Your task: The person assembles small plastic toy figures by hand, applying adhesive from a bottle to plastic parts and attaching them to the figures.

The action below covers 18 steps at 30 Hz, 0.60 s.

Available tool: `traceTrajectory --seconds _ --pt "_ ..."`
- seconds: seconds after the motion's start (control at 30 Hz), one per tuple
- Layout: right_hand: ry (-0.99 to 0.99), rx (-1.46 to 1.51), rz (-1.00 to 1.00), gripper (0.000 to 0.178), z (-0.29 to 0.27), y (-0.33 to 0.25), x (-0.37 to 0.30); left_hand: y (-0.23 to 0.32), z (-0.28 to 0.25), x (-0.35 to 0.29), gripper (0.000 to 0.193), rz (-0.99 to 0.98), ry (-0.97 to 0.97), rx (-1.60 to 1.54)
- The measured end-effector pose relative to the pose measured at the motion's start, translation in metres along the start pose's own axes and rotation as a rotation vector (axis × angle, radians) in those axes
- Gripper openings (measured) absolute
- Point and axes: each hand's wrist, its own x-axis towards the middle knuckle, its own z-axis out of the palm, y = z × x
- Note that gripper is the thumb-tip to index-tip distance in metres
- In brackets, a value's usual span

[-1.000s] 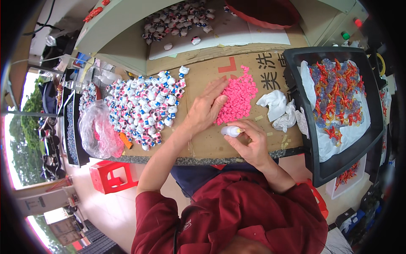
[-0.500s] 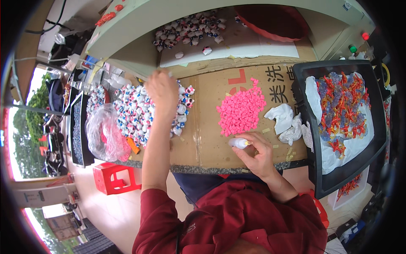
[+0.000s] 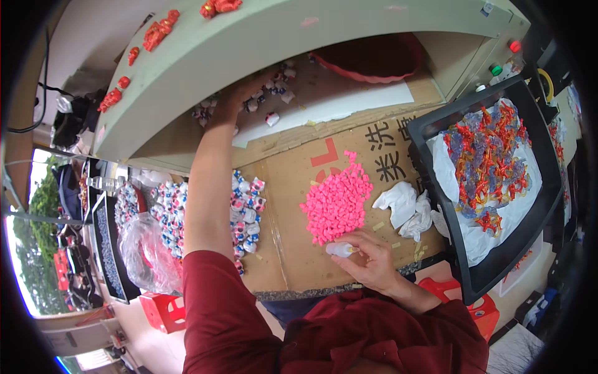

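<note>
My left arm stretches forward into the opening of the pale cabinet, where my left hand point(image 3: 248, 86) is in shadow among small white, blue and red figures point(image 3: 254, 103). Its fingers do not show clearly. In my right hand point(image 3: 372, 263), closed between thumb and fingers, is a small whitish squeeze bottle point(image 3: 339, 249) lying on its side, its thin yellowish tip toward the palm. Just beyond the bottle spreads a heap of tiny bright pink pieces point(image 3: 337, 206) on the cardboard. More white and blue figures point(image 3: 245, 215) lie on both sides of my left forearm.
A black tray point(image 3: 448, 240) of red, yellow and violet translucent pieces stands at the right, beside crumpled white tissue point(image 3: 398, 202). A clear plastic bag point(image 3: 146, 252) is at the left. The cabinet edge point(image 3: 299, 47) overhangs the back; a red bowl point(image 3: 374, 57) sits inside.
My left hand has moved from above the figures on the table forward into the cabinet. My right hand still holds the bottle near the pink heap. The whole view has shifted and tilted.
</note>
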Motion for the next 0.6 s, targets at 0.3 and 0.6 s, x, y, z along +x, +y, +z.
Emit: traceTrajectory --seconds 0.3,0.6 --pt "-0.011 -0.045 -0.068 0.024 0.002 0.002 0.006 0.042 0.008 -0.066 0.055 -0.012 0.013 0.135" --pt "-0.029 -0.042 -0.058 0.022 0.002 -0.003 0.002 0.103 -0.022 -0.158 0.053 0.045 -0.035 -0.109"
